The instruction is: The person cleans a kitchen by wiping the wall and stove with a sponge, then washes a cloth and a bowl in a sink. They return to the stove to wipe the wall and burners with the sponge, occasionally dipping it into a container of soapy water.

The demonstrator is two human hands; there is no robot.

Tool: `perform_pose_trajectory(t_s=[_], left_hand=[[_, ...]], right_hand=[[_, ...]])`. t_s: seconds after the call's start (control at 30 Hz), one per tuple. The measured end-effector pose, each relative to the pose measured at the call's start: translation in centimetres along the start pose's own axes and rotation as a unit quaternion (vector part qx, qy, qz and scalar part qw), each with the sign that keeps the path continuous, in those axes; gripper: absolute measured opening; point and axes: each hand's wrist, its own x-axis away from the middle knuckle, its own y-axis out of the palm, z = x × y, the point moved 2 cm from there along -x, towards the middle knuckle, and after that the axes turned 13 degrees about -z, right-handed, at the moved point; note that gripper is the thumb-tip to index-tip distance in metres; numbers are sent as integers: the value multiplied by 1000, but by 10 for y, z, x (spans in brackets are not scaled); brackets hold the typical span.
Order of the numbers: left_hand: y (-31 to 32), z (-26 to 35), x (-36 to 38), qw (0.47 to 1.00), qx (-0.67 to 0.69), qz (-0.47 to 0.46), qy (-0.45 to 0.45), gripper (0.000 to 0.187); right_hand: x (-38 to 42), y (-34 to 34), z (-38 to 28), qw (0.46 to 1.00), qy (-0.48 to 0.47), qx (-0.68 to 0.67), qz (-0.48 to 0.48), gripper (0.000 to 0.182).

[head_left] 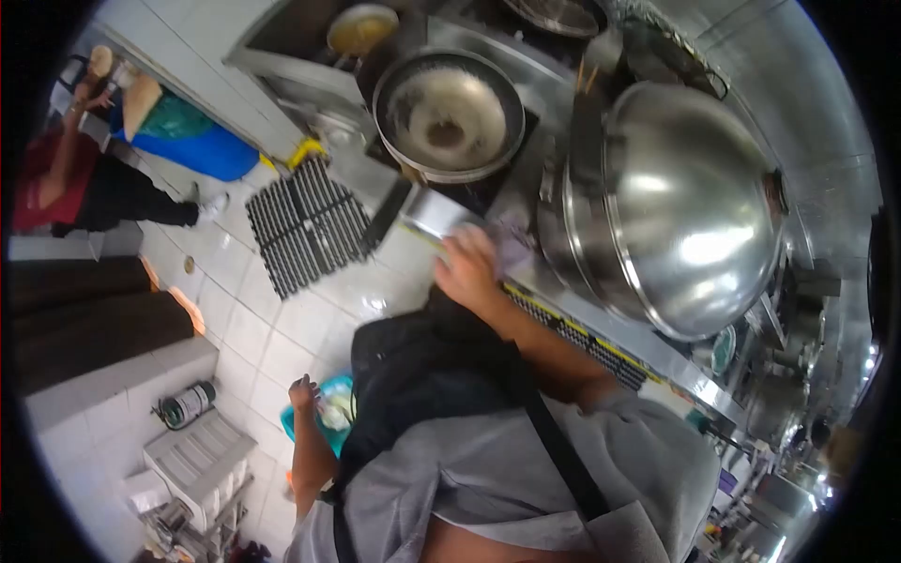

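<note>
My right hand (469,267) lies against the front edge of the steel counter (436,214), its fingers bent loosely over the metal and nothing visible in them. Just right of the fingers is a crumpled purplish cloth (511,244). Beyond this hand, a wok (450,117) with a pale, stained inside sits on a burner. At the lower left, my left hand (303,394) hangs at my side with its fingers curled and nothing visible in them. It is beside and above a turquoise basin (289,422) with pale contents.
A large domed steel lid or bowl (694,211) fills the right side of the counter. A black slatted mat (305,225) lies on the tiled floor. Another person (70,178) stands at the far left by a blue container (202,150). A pot (363,31) is at the top.
</note>
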Motion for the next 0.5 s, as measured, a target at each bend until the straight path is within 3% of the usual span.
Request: perform_pose_trajectory(t_s=[0.03, 0.1, 0.13, 0.17, 0.2, 0.23, 0.27, 0.3, 0.33, 0.37, 0.43, 0.5], left_hand=[[4, 46, -14, 999, 1, 38, 4, 38], [2, 105, -64, 996, -63, 11, 62, 31], [8, 129, -89, 991, -75, -1, 111, 29], [7, 147, -121, 961, -194, -50, 192, 15], [14, 173, -142, 943, -240, -63, 221, 15], [21, 194, -161, 907, -315, -71, 271, 15], [26, 214, -181, 836, -412, -71, 355, 14], [33, 230, -195, 624, -539, 0, 566, 14], [47, 267, -216, 775, -443, -75, 444, 15], [60, 303, -238, 849, -345, -123, 380, 16], [98, 404, -219, 881, -241, -212, 346, 18], [116, 478, -166, 869, -211, -293, 339, 19]], right_hand=[[9, -3, 13, 995, 45, 61, 60, 53], [21, -28, 25, 988, 107, 106, -28, 65], [28, -19, 36, 992, 95, 81, 6, 56], [28, -7, 51, 989, 77, 119, 35, 42], [33, -5, 52, 987, 88, 127, 37, 33], [33, -1, 53, 989, 113, 91, 22, 36], [31, 2, 53, 992, 108, 53, 31, 36], [26, 5, 53, 993, 106, 16, 46, 35], [20, 10, 51, 987, 132, 28, 89, 35], [16, 18, 48, 972, 197, -41, 121, 32], [8, 22, 30, 924, 294, -111, 215, 31], [4, 15, -13, 872, 400, -136, 248, 37]])
